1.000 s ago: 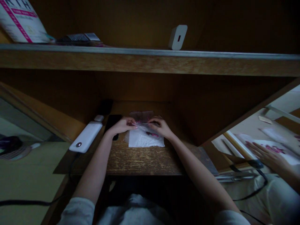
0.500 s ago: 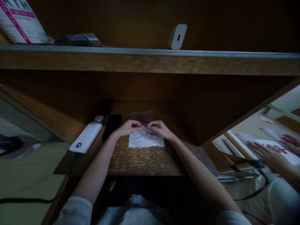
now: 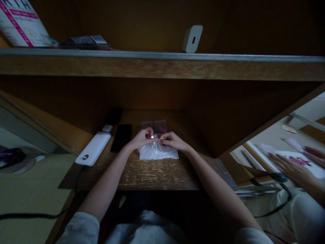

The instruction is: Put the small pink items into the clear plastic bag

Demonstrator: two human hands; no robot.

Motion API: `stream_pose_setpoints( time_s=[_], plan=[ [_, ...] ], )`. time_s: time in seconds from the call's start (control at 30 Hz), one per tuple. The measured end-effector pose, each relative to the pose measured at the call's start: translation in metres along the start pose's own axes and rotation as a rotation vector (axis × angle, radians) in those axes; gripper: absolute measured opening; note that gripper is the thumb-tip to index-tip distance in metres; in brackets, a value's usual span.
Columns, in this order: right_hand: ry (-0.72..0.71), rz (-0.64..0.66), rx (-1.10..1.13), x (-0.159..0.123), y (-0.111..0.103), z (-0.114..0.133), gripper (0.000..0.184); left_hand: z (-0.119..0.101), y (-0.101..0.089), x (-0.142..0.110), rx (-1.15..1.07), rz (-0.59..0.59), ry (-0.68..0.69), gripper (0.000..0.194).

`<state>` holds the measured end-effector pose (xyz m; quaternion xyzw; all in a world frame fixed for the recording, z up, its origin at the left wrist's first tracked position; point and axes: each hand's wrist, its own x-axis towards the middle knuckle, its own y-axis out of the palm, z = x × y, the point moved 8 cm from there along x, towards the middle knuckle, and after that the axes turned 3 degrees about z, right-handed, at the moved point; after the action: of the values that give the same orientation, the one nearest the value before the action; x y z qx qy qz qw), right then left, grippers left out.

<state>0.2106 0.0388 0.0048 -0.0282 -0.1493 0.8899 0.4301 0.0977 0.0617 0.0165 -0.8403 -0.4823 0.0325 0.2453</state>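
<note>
- The left hand (image 3: pixel 143 139) is closed to a pinch at the lower middle of the frame, its fingertips gripping a shiny, gathered part of a clear plastic bag (image 3: pixel 155 150).
- The right hand (image 3: pixel 172 141) is also curled, just beside the left hand, with its fingertips on the same gathered plastic; it appears to be gripping the bag too.
- The bag lies on the tabletop (image 3: pixel 154 174), with a white sheet or lining showing through it and pink marks near the right hand.
- Just beyond the hands, toward the back of the tabletop, lies a dark flat packet (image 3: pixel 152 125) with pink marks at its right end.
- Left of the hands lie a black smartphone (image 3: pixel 121 138) and a white power bank (image 3: pixel 93 148), with a small white object (image 3: pixel 107 128) just above them.
- A wooden shelf (image 3: pixel 162 64) crosses the upper part of the frame, carrying a white plug adapter (image 3: pixel 192 39) and a pink-and-white book (image 3: pixel 21 23) at the upper left.
- At the far right, a co-worker's hand (image 3: pixel 291 171) rests on a white sheet with a pink print (image 3: pixel 299 162), and a second hand (image 3: pixel 315 156) lies near its far edge.
</note>
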Motion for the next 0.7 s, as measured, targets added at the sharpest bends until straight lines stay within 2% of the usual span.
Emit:
stream_pose_setpoints(
  time_s=[0.13, 0.3, 0.7],
  plan=[
    [-0.014, 0.037, -0.016, 0.000, 0.003, 0.003, 0.031, -0.006, 0.003, -0.001, -0.019, 0.036, 0.013, 0.023],
    [0.008, 0.035, -0.010, -0.001, 0.004, 0.004, 0.035, -0.009, 0.006, -0.002, -0.019, 0.074, 0.001, 0.015],
    [-0.021, 0.035, 0.014, 0.002, 0.005, 0.001, 0.031, -0.009, 0.010, -0.002, -0.024, 0.108, 0.028, 0.012]
  ],
)
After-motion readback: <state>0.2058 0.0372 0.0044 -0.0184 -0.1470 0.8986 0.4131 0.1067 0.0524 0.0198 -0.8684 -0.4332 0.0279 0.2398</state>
